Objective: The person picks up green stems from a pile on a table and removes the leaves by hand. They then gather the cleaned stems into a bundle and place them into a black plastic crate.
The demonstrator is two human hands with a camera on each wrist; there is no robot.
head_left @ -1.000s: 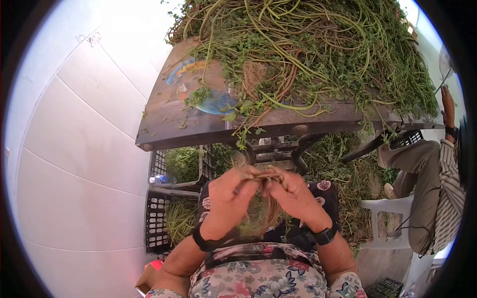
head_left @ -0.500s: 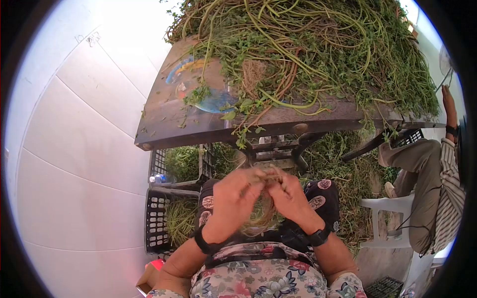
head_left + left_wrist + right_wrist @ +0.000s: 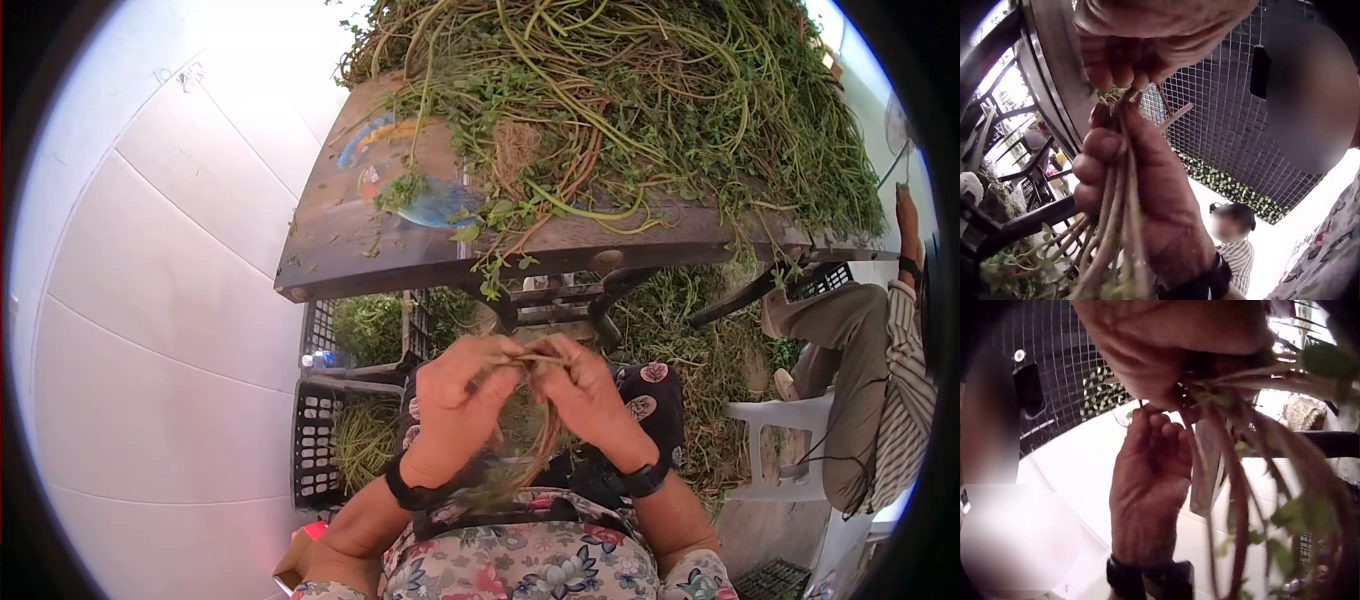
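Note:
In the head view my left hand (image 3: pixel 465 395) and right hand (image 3: pixel 585 400) meet over my lap, fingertips close together. Between them they pinch thin brownish-green plant stems (image 3: pixel 545 358), whose lower lengths hang beneath the right hand. The left wrist view shows the right hand (image 3: pixel 1157 187) curled round several stems (image 3: pixel 1113 212), with the left fingertips (image 3: pixel 1124 76) pinching just above. From the right wrist view, reddish stems with small leaves (image 3: pixel 1238 481) trail from the right hand (image 3: pixel 1179 344); the left hand (image 3: pixel 1150 481) has its fingers bent toward the same spot.
Heaped leafy vines (image 3: pixel 640 110) cover much of the wooden table (image 3: pixel 340 240), which has a parrot picture on it. Black crates (image 3: pixel 318 440) holding greens stand at left. More greens (image 3: pixel 690 380) lie below the table. A seated person (image 3: pixel 850 350) and a white plastic chair (image 3: pixel 755 410) are at right.
Both hands stay over the lap, with small quick finger movements at the stems. The hanging stem ends swing, now reaching lower toward the shirt. The other person's raised hand has lowered slightly.

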